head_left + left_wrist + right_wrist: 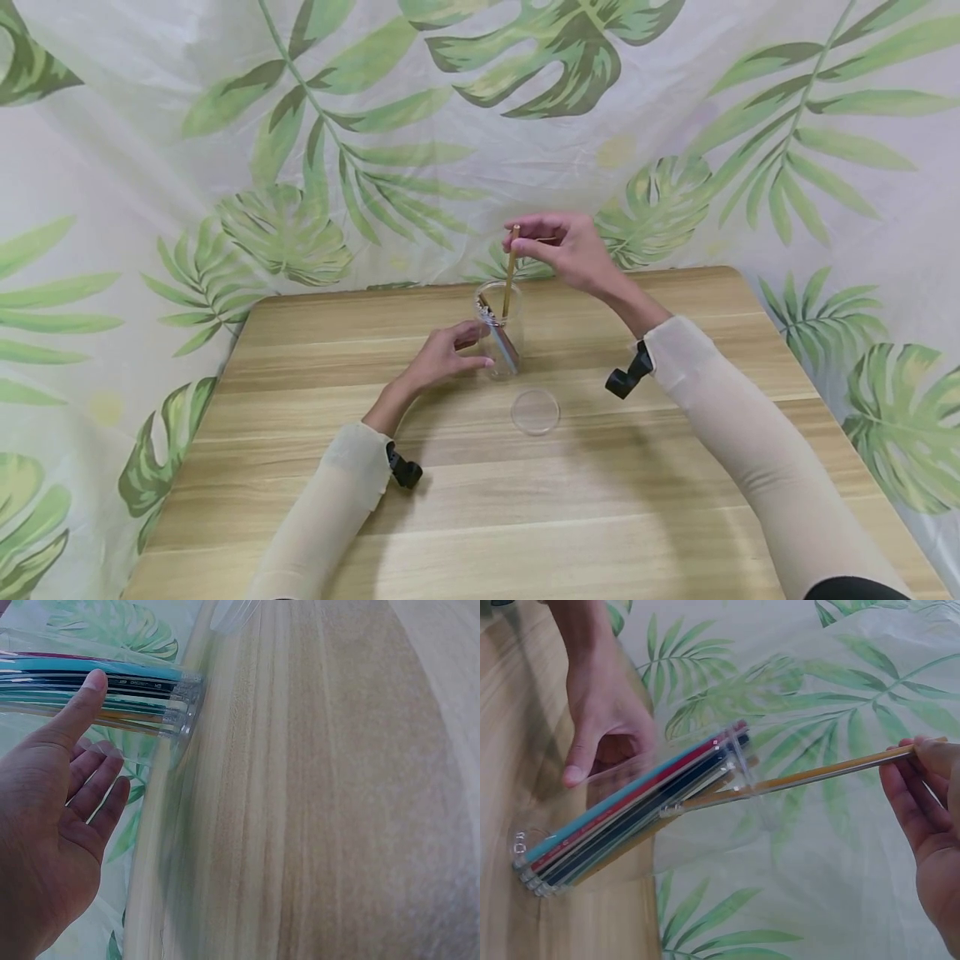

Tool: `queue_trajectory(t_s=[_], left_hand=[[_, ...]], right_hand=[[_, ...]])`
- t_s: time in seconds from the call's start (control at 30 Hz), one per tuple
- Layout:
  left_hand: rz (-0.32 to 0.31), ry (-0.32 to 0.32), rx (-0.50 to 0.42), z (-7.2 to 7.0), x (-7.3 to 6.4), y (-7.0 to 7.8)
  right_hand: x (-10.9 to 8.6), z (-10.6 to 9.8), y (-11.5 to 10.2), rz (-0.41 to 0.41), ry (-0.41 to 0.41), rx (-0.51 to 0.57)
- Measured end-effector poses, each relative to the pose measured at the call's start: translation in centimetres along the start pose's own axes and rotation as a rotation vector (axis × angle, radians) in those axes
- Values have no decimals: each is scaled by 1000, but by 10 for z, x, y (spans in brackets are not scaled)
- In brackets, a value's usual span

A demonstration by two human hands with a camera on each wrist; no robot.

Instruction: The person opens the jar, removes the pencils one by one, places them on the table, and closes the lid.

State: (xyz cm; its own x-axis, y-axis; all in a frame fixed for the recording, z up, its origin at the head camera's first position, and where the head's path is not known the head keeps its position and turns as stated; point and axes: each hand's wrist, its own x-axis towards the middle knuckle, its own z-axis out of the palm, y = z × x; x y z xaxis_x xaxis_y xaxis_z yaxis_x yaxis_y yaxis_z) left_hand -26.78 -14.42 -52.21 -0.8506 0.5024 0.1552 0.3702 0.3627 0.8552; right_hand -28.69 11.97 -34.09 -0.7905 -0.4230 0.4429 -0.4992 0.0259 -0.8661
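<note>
A clear jar [515, 340] stands near the far edge of the table, with several pencils [630, 802] leaning inside it in blue, red, dark and gold. My left hand [448, 356] holds the jar from the left, thumb on the near side and fingers curved round the back. Above the mouth, my right hand [562, 247] pinches a gold pencil [510, 275] near its upper end between thumb and fingers. That pencil slants down through the rim, its lower end inside the jar, as the right wrist view [817, 775] shows.
A round clear lid [536, 412] lies flat on the wooden table [480, 533], just in front of the jar. Behind the table hangs a leaf-patterned cloth [405, 108], close to its far edge.
</note>
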Motion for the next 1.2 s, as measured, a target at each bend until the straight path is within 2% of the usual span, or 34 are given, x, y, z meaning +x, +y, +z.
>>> queue_trajectory(t_s=[0.33, 0.6, 0.8, 1.0, 1.2], left_hand=[[2, 3, -1, 1, 1, -1], [7, 5, 0, 1, 0, -2], [14, 4, -13, 2, 0, -2], [10, 6, -6, 1, -1, 0], [11, 3, -19, 1, -1, 0]], right_hand=[[2, -12, -16, -161, 104, 87], [3, -27, -35, -270, 206, 85], [-5, -40, -43, -271, 255, 105], [-16, -55, -43, -257, 265, 97], [-31, -67, -39, -179, 248, 86]])
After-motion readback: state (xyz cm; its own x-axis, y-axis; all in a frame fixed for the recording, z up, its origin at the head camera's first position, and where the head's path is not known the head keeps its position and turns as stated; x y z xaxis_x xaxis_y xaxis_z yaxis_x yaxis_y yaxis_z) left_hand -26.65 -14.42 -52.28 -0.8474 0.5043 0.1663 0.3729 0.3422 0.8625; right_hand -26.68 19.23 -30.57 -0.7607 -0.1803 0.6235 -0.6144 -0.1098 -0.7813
